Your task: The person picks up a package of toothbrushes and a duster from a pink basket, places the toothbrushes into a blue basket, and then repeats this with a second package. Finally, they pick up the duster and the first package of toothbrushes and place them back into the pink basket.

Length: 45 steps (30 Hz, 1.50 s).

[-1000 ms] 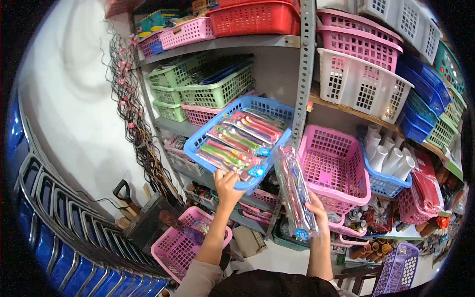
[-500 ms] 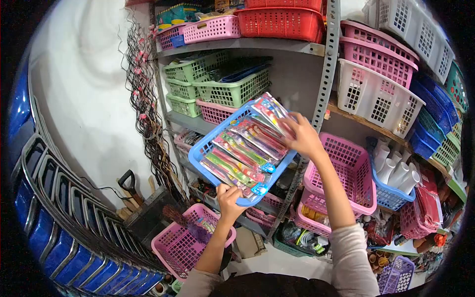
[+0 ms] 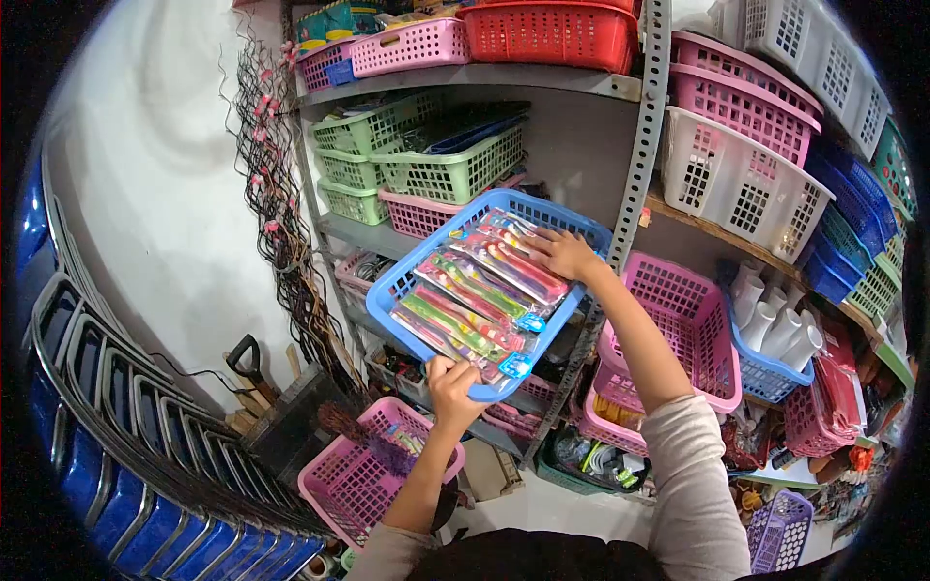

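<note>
A blue plastic basket (image 3: pixel 380 292) is held up in front of me, tilted toward my view. Rows of packaged toothbrushes (image 3: pixel 477 289) in clear-and-coloured wrappers lie inside it. My left hand (image 3: pixel 453 392) is closed round the basket's near rim, thumb on top. At the far right end of the basket, my right hand (image 3: pixel 567 257) rests with fingers stretched over the topmost packs, touching them. Its palm side is hidden.
Metal shelves carry green baskets (image 3: pixel 450 169), a red basket (image 3: pixel 552 37) and pink ones. Pink baskets (image 3: pixel 678 320) and a blue basket (image 3: pixel 770 373) of white cups stand at right. Stacked blue chairs (image 3: pixel 126 465) fill the left. A pink basket (image 3: pixel 334 484) sits below.
The toothbrush packs my right hand held raised above the basket's far end now lie flat inside. My right hand has come down and its fingers have spread. My left hand keeps its hold.
</note>
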Motion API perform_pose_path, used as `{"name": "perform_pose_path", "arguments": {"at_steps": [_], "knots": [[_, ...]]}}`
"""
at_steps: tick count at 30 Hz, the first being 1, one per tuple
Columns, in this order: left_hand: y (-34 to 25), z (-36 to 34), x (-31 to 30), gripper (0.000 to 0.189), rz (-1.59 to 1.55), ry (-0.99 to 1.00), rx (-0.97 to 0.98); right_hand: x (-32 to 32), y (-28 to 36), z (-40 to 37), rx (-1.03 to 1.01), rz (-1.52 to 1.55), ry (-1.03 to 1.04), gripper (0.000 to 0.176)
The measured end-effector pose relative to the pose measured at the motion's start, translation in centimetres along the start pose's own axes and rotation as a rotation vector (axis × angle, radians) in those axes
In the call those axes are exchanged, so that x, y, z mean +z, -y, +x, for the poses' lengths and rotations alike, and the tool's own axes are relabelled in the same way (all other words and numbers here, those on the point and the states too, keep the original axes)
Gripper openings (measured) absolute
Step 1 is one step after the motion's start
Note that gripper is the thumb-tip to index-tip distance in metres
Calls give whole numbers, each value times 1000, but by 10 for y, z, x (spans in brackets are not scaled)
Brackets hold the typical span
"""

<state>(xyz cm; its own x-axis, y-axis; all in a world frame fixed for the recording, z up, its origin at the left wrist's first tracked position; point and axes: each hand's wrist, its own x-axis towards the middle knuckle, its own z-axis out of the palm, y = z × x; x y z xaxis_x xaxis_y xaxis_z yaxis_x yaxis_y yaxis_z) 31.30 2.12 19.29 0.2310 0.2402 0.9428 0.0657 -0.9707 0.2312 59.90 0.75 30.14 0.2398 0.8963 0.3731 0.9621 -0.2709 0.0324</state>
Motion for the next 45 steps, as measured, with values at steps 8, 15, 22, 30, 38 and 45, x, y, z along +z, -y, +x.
{"name": "perform_pose_path", "arguments": {"at_steps": [8, 15, 22, 30, 38, 45], "knots": [[-4, 24, 0, 32, -21, -12, 6, -42, 97, -72, -434, 169, -362, 32], [-11, 70, 18, 16, -37, 26, 62, -46, 133, -130, -370, 303, -452, 48], [-7, 80, 78, 25, -154, 242, 112, -27, 81, -116, -164, 222, -352, 44], [13, 105, 139, 48, -161, 418, 174, -9, 29, -89, 124, 93, -283, 55], [4, 93, 131, 59, -62, 342, 216, -6, 35, -88, 182, -6, -303, 63], [2, 3, 105, 67, -193, 356, -5, 26, 108, -127, 81, 4, -484, 55]]}}
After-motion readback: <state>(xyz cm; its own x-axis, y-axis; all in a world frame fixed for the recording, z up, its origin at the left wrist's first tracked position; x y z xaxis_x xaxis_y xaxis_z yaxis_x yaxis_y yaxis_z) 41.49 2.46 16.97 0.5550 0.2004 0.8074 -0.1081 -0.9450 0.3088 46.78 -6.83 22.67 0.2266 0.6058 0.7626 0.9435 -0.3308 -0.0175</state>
